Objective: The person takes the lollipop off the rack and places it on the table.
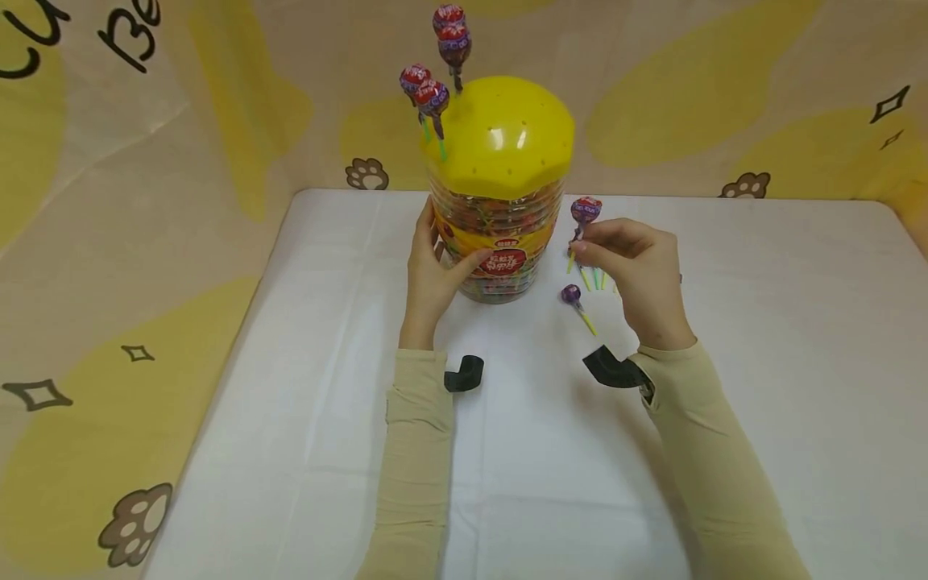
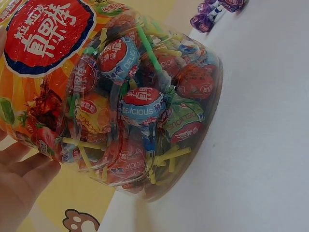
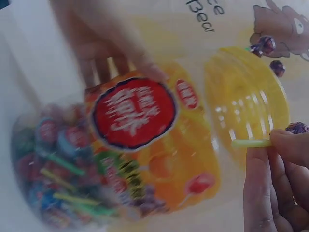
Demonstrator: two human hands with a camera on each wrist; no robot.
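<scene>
A clear plastic jar (image 1: 500, 278) full of wrapped lollipops stands on the table, topped by a yellow lid (image 1: 518, 121) dotted with small holes. My left hand (image 1: 437, 278) grips the jar's side around its orange label, thumb in front. My right hand (image 1: 641, 270) pinches a purple-wrapped lollipop (image 1: 586, 210) near its stick, just right of the jar. In the right wrist view the yellow-green stick (image 3: 248, 143) points toward the lid. Several purple lollipops (image 1: 432, 98) stand upright at the lid's left and back edge.
One purple lollipop (image 1: 571, 295) lies on the white table (image 1: 507, 451) in front of the right hand. More sticks (image 1: 597, 279) show behind that hand, their heads mostly hidden. A patterned cloth backdrop (image 1: 689, 97) rises behind the table.
</scene>
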